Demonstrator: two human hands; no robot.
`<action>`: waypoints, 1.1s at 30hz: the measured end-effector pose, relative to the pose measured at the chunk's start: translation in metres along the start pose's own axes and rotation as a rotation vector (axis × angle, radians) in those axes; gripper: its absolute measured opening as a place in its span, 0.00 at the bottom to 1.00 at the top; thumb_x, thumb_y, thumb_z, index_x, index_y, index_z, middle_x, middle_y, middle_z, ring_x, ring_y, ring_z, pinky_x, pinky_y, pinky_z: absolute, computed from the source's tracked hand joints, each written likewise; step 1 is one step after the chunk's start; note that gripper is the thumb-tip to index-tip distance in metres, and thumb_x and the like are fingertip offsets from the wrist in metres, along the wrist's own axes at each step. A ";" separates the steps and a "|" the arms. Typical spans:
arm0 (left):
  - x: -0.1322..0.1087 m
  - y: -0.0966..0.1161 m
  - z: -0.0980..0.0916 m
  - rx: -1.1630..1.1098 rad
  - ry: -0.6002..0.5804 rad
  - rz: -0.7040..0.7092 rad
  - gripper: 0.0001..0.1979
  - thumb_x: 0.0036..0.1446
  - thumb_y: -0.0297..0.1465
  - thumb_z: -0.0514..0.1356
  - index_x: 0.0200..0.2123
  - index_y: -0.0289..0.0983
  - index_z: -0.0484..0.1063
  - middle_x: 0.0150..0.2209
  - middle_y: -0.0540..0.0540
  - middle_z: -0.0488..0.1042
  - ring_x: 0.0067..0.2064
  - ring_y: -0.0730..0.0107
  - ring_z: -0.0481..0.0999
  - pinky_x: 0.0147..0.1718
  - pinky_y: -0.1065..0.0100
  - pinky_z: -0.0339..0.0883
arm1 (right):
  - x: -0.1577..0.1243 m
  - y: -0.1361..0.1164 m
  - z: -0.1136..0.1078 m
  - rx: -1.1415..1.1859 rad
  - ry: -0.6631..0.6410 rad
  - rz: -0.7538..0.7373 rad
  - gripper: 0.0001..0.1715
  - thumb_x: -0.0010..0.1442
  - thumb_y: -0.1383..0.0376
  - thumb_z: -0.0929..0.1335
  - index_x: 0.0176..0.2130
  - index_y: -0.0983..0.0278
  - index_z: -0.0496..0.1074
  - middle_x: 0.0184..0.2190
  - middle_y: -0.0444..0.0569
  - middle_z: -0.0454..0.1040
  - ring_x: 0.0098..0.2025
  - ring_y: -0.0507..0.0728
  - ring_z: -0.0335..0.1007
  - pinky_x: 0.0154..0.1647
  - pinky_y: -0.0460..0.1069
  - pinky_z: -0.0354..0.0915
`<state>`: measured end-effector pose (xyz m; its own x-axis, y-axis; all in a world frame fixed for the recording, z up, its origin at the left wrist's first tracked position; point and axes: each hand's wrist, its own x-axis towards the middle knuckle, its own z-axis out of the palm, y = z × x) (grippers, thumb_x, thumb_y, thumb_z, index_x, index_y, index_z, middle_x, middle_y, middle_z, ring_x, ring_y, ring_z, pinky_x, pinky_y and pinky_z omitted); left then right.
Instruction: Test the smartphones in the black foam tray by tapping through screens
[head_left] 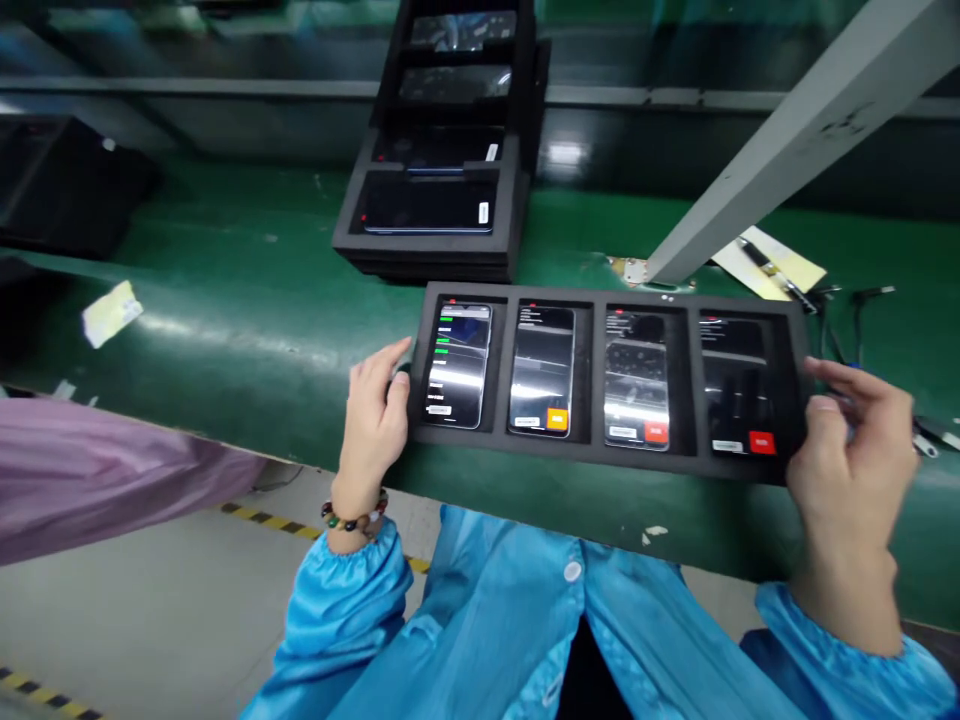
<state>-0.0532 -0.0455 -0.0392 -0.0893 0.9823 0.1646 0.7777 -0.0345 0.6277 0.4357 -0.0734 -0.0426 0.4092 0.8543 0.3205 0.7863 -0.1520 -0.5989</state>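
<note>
A black foam tray (504, 436) lies near the front edge of the green bench, with several smartphones in its slots. The leftmost phone (459, 365) shows a list with green marks. Beside it, a phone (541, 370) has an orange square on its screen. Two further right, a phone (636, 380) and the last phone (733, 385), show red squares. My left hand (375, 410), with a bead bracelet at the wrist, is closed at the tray's left end, fingers and thumb against it. Around the right end, my right hand (855, 450) is closed, its fingertips partly hidden.
Behind stands a stack of black foam trays (427, 255) holding phones. A slanted grey post (795, 140) rises at right, near a pen (772, 268) on paper and cables (855, 320). Dark trays (67, 185) and a paper scrap (112, 313) lie left, near a pink sleeve (112, 470).
</note>
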 end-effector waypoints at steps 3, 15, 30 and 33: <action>0.010 0.002 0.004 -0.098 -0.046 -0.196 0.27 0.77 0.50 0.50 0.67 0.44 0.76 0.65 0.43 0.79 0.66 0.52 0.77 0.68 0.52 0.66 | 0.009 0.025 -0.010 -0.104 -0.081 0.224 0.27 0.70 0.53 0.68 0.63 0.59 0.78 0.52 0.61 0.84 0.50 0.67 0.81 0.51 0.62 0.71; 0.031 0.008 0.019 -0.142 -0.028 -0.250 0.30 0.62 0.48 0.68 0.60 0.38 0.76 0.54 0.38 0.82 0.51 0.57 0.81 0.52 0.58 0.74 | 0.019 0.036 -0.006 -0.144 -0.155 0.307 0.27 0.67 0.51 0.69 0.59 0.57 0.81 0.48 0.60 0.85 0.45 0.67 0.83 0.44 0.62 0.71; 0.037 0.007 0.013 -0.021 -0.037 -0.357 0.29 0.71 0.55 0.54 0.50 0.37 0.82 0.48 0.42 0.85 0.50 0.53 0.80 0.52 0.59 0.71 | 0.045 0.026 -0.016 0.137 -0.417 0.646 0.32 0.67 0.38 0.69 0.46 0.63 0.83 0.33 0.58 0.82 0.36 0.67 0.80 0.40 0.61 0.72; 0.037 0.005 0.010 -0.061 -0.059 -0.350 0.29 0.70 0.54 0.53 0.49 0.38 0.82 0.48 0.44 0.85 0.51 0.53 0.81 0.53 0.60 0.72 | 0.031 0.032 -0.022 0.504 -0.418 0.672 0.28 0.67 0.40 0.72 0.50 0.58 0.83 0.32 0.55 0.84 0.29 0.64 0.81 0.31 0.58 0.73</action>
<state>-0.0463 -0.0076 -0.0371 -0.3063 0.9454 -0.1113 0.6674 0.2966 0.6831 0.4838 -0.0626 -0.0350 0.4287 0.7897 -0.4388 0.1121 -0.5284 -0.8415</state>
